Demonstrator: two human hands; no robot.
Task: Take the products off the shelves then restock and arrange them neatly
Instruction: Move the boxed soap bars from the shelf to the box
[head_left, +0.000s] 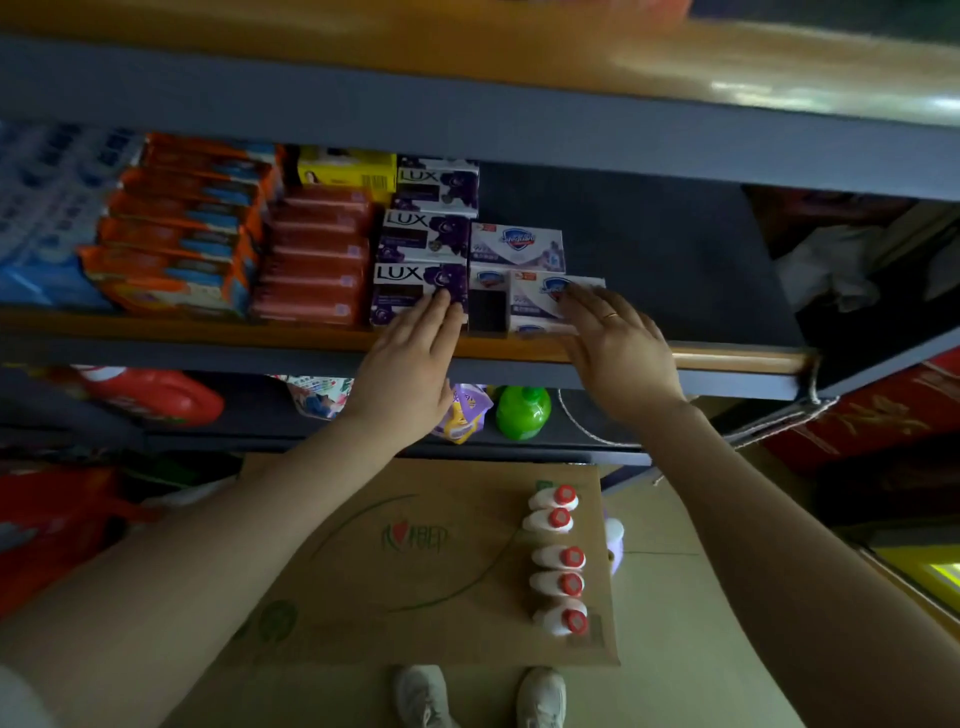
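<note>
Two flat hands, left (410, 358) and right (618, 348), touch three LUX boxes (421, 291), three Safeguard boxes (540, 299).

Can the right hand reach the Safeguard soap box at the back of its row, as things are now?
Probably yes. The right hand lies open on the front Safeguard boxes, and the rear Safeguard box sits just behind them, uncovered.

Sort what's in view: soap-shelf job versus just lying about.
In the job:
left hand on front Lux box
right hand on white soap boxes
shelf

Lying about:
red-capped bottles on cardboard
green bottle
red jug
</note>
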